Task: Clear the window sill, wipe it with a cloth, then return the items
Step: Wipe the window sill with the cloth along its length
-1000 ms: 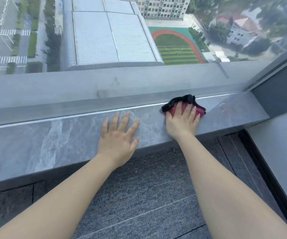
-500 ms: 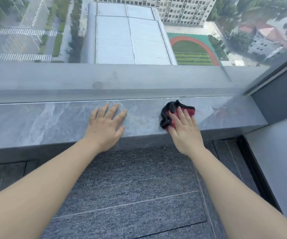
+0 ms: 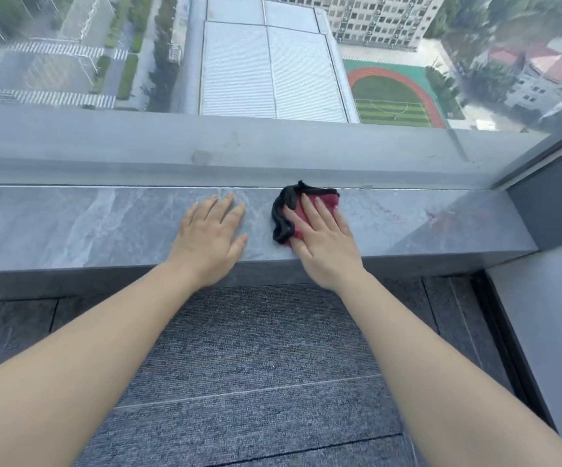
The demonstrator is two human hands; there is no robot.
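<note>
While your bare forearms reach forward over the grey carpet [image 3: 259,358] nearest you, both hands land on the sill [image 3: 80,224], a grey marbled slab running left to right across the view. Your left hand [image 3: 210,237] lies flat on the bare stone, palm down, fingers straight and slightly spread, its grip released and holding nothing; the heel of the hand sits at the sill's front edge. Just beside it, your right hand [image 3: 323,244] lies palm down on the cloth [image 3: 327,200], fingers extended and pressing it against the stone rather than curling round it, so the grip is released there too. That cloth is red with a black border bunched along its left side; it lies near the middle of the sill, a little right of centre, its far edge touching the line where the stone meets the window frame [image 3: 239,153]. To the right, the sill ends at a dark grey wall [image 3: 556,210]. Apart from the hands and the cloth, the stone carries only faint smears towards its right end. Beyond the frame, through the glass [image 3: 70,45], you look steeply down on a long pale roof [image 3: 269,72], a green pitch [image 3: 391,99] ringed by a red track, and roads and blocks further off.
</note>
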